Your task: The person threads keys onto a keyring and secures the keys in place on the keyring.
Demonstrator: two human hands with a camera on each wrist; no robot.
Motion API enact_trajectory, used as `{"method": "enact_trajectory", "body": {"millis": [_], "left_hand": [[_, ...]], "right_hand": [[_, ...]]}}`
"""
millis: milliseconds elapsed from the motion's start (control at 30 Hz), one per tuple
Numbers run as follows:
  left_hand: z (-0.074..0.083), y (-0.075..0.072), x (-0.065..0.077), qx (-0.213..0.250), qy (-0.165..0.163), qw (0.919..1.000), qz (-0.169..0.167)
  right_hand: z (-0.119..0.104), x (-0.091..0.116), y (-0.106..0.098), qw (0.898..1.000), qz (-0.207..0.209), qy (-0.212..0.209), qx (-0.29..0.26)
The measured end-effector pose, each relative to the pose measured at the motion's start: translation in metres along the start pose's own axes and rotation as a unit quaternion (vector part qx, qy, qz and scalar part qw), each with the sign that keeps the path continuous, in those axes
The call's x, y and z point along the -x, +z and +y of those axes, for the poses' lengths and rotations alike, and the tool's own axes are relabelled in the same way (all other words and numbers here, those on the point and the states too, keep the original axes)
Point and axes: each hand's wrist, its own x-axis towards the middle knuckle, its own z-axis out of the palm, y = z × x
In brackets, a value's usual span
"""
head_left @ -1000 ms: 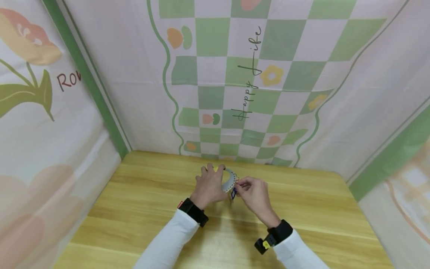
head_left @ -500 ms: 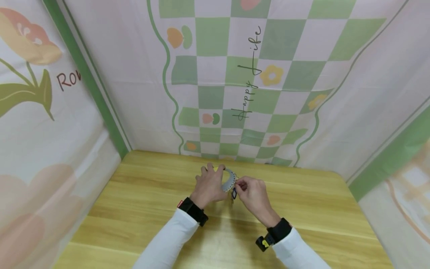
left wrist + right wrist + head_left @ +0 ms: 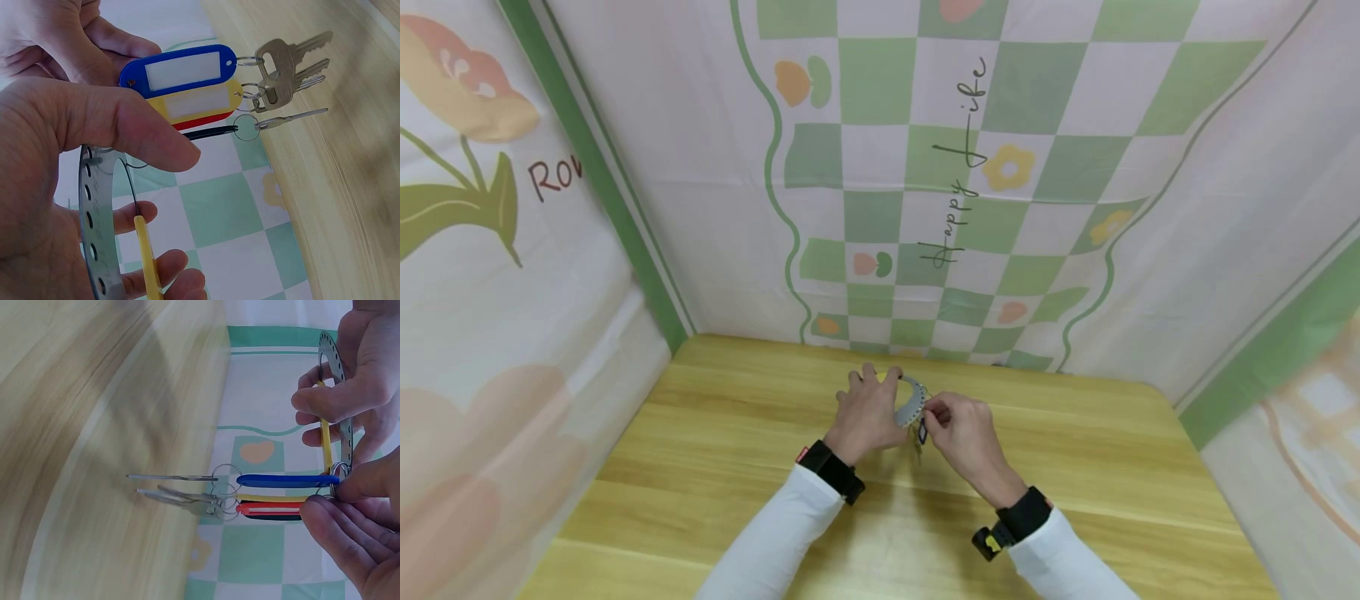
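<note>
My left hand [image 3: 865, 417] holds a grey metal ring plate [image 3: 912, 407] with small holes along its edge, raised over the table, its thumb on the near side in the left wrist view. A yellow strip [image 3: 149, 256] runs beside the plate near the fingers. At the plate's edge, my right hand [image 3: 966, 437] pinches the small wire rings [image 3: 337, 472] of key tags. These are a blue tag [image 3: 184, 69], a yellow tag [image 3: 195, 103], a red tag [image 3: 272, 509] and a black tag [image 3: 209, 133]. Metal keys [image 3: 278, 72] hang from their far ends.
Below both hands lies a wooden table [image 3: 737, 500]. Behind it hangs a cloth backdrop [image 3: 872, 208] with green checks and flowers, and a flowered cloth [image 3: 572, 350] closes off the left side. Black straps [image 3: 831, 471] sit on both wrists.
My right hand has shifted slightly, staying at the plate's edge. The hanging tag has turned and dropped a little. My left hand keeps its hold in the same place.
</note>
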Motion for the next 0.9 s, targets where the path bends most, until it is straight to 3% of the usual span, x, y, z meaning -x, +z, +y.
{"method": "enact_trajectory", "body": {"millis": [233,367,900], "left_hand": [[-0.0008,0.0021,-0.0003,-0.004,-0.001,1.0,0.002],[-0.0007,0.0026,-0.0011,-0.006,-0.002,1.0,0.004],[0.0012,0.0011,-0.0014,0.009,0.003,1.0,0.002]], "right_hand": [[0.0003,0.002,0.0009,0.997,-0.005,0.065,-0.04],[-0.0003,0.0033,0.0012,0.995,0.005,0.081,-0.058],[0.0022,-0.0001,-0.001,0.999,0.007,0.023,-0.024]]}}
